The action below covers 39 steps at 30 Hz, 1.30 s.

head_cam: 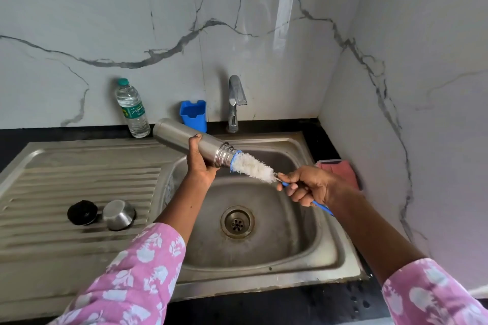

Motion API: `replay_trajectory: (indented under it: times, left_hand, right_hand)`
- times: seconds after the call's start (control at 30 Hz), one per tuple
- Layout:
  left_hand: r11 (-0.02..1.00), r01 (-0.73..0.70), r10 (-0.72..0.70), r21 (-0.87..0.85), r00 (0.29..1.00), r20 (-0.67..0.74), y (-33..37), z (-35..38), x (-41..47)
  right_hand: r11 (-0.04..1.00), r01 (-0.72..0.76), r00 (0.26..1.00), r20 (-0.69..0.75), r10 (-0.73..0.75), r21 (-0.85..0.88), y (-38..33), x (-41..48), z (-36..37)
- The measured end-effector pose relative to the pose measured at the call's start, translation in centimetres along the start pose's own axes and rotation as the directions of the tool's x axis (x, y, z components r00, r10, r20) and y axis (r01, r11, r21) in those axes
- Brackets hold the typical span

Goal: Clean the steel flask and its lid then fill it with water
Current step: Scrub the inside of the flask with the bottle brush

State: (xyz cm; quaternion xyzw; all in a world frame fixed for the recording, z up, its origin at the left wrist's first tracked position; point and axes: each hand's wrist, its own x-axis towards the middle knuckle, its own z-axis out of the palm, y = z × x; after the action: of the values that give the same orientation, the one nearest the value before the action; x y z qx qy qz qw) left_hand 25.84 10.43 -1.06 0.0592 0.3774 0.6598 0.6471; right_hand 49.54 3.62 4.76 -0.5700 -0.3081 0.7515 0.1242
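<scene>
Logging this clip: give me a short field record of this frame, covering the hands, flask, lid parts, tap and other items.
left hand: grips the steel flask, tilted over the sink, mouth toward the right
right hand: holds the bottle brush by its blue handle
brush position: tip at the flask's mouth, most bristles outside
lid parts: black stopper and steel cap side by side on the drainboard
tap: no water seen running
other: water bottle, blue holder, pink cloth
</scene>
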Motion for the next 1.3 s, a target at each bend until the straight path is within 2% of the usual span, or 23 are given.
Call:
replay_trajectory:
  times: [0.1, 0.2, 0.27, 0.3, 0.33, 0.37, 0.4, 0.43, 0.47, 0.5, 0.53, 0.6, 0.67, 0.7, 0.77, 0.83, 1.0, 1.07, 1.13, 1.2, 1.3]
  left_hand:
    - [0.999, 0.037, -0.037, -0.010, 0.999, 0.017, -0.8, 0.0, -0.2]
    - [0.999, 0.033, -0.033, -0.003, 0.999, -0.002, -0.9, 0.2, -0.3]
    - [1.000, 0.020, -0.020, 0.007, 1.000, -0.012, -0.5, 0.5, -0.2]
    - [1.000, 0.002, -0.002, 0.019, 1.000, -0.021, -0.2, 0.7, -0.2]
    - [0.999, -0.017, 0.019, 0.027, 0.999, -0.044, 0.2, 0.8, -0.2]
    - [0.999, -0.033, 0.034, 0.020, 0.997, -0.073, 0.5, 0.9, 0.1]
    - [0.999, -0.049, 0.050, 0.011, 0.993, -0.104, 0.9, 0.9, 0.3]
    - [0.998, -0.063, 0.063, 0.003, 0.990, -0.127, 1.2, 1.0, 0.5]
    - [0.997, -0.075, 0.074, -0.006, 0.988, -0.136, 1.6, 1.2, 0.7]
    - [0.997, -0.080, 0.077, -0.015, 0.987, -0.141, 1.8, 1.3, 0.8]
    - [0.997, -0.080, 0.076, -0.023, 0.987, -0.138, 1.8, 1.3, 0.9]
    - [0.996, -0.080, 0.076, -0.025, 0.988, -0.131, 1.5, 1.4, 0.7]
    - [0.996, -0.081, 0.076, -0.027, 0.986, -0.151, 1.3, 1.5, 0.5]
    - [0.996, -0.086, 0.080, -0.027, 0.983, -0.166, 1.1, 1.4, 0.5]
    - [0.996, -0.090, 0.083, -0.029, 0.978, -0.193, 0.9, 1.1, 0.5]
    - [0.996, -0.079, 0.071, -0.033, 0.975, -0.212, 0.7, 0.5, 0.4]
    - [0.997, -0.069, 0.064, -0.016, 0.975, -0.212, 0.6, -0.3, 0.2]
    - [0.996, -0.089, 0.084, -0.016, 0.976, -0.203, 0.7, -0.5, 0.4]
    - [0.997, -0.075, 0.074, 0.001, 0.984, -0.161, 0.7, -0.6, 0.2]
    - [0.999, -0.038, 0.041, 0.029, 0.993, -0.109, 0.4, -0.4, -0.4]
    - [0.999, -0.017, 0.018, 0.046, 0.999, -0.037, -0.2, 0.2, -0.8]
  right_hand:
    - [0.994, -0.025, 0.998, 0.054, 0.019, 0.104, -0.3, 0.6, 0.9]
    - [0.991, 0.046, 0.999, 0.003, -0.046, 0.127, -0.2, 1.1, 1.7]
    - [0.971, 0.233, 0.959, -0.151, -0.239, -0.056, 0.2, 1.1, 2.0]
    - [0.918, 0.334, 0.899, -0.222, -0.379, -0.213, 0.5, 1.1, 2.0]
    - [0.836, 0.376, 0.826, -0.265, -0.498, -0.400, 0.7, 0.8, 2.1]
    - [0.724, 0.337, 0.755, -0.287, -0.590, -0.602, 1.1, 0.6, 1.9]
    - [0.552, 0.222, 0.671, -0.286, -0.685, -0.803, 1.6, 0.4, 1.7]
    - [0.315, 0.047, 0.540, -0.241, -0.806, -0.948, 2.2, 0.4, 1.4]
    - [0.075, -0.137, 0.389, -0.124, -0.913, -0.988, 2.9, 0.7, 0.7]
    - [-0.075, -0.249, 0.303, -0.004, -0.953, -0.966, 3.6, 0.9, 0.2]
    - [-0.136, -0.312, 0.254, 0.055, -0.966, -0.940, 4.2, 1.1, -0.1]
    - [-0.150, -0.288, 0.225, 0.086, -0.971, -0.946, 5.0, 1.5, -0.4]
    - [-0.118, -0.231, 0.258, 0.057, -0.965, -0.966, 5.3, 1.6, 0.1]
    - [-0.077, -0.208, 0.315, 0.008, -0.949, -0.975, 5.1, 1.5, 0.5]
    - [0.056, -0.179, 0.451, -0.133, -0.883, -0.982, 4.6, 1.1, 0.7]
    - [0.182, -0.141, 0.554, -0.230, -0.800, -0.973, 4.2, 0.8, 1.3]
    - [0.504, 0.080, 0.737, -0.290, -0.611, -0.860, 3.0, 0.5, 2.3]
    - [0.692, 0.163, 0.824, -0.289, -0.487, -0.703, 2.6, 0.3, 2.5]
    - [0.857, 0.202, 0.911, -0.229, -0.342, -0.474, 2.1, 0.3, 2.9]
    - [0.937, 0.180, 0.965, -0.130, -0.227, -0.298, 1.6, 0.5, 3.7]
    - [0.994, 0.103, 0.995, 0.004, -0.103, -0.046, 0.8, 1.2, 5.0]
